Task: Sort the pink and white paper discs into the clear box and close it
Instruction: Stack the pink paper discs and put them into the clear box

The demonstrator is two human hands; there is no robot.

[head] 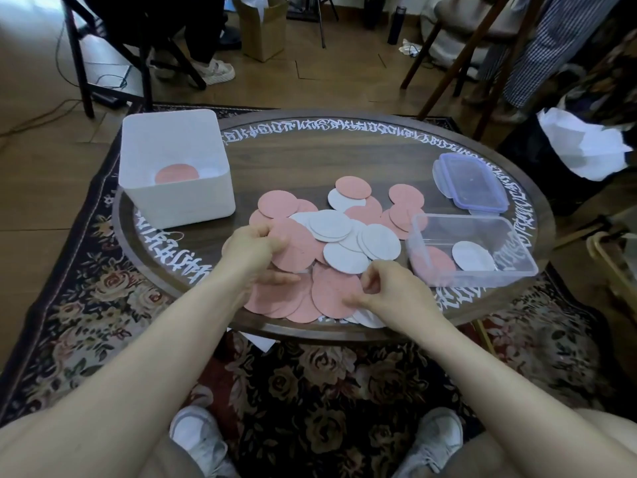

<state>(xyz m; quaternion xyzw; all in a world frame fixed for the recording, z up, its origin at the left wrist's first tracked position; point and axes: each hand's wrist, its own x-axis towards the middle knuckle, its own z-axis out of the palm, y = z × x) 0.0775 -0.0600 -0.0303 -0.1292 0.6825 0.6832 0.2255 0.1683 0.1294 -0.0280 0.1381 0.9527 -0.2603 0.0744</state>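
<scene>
Head view, white bin point(179, 198) left of discs point(331, 229), lid point(472, 182) behind clear box point(482, 270)

white tub point(179, 174) on round wooden table point(344, 157), floral rug point(103, 288), cardboard box point(263, 29)

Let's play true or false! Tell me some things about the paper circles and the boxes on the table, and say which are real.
1. The clear box holds one pink disc and one white disc. True.
2. The purple-rimmed lid is snapped onto the clear box. False: it lies on the round table, behind the box.
3. The white bin has a pink disc inside. True.
4. The left hand rests in the white bin. False: it grips pink discs in the pile of discs.
5. All loose discs are pink. False: some are white.
</scene>
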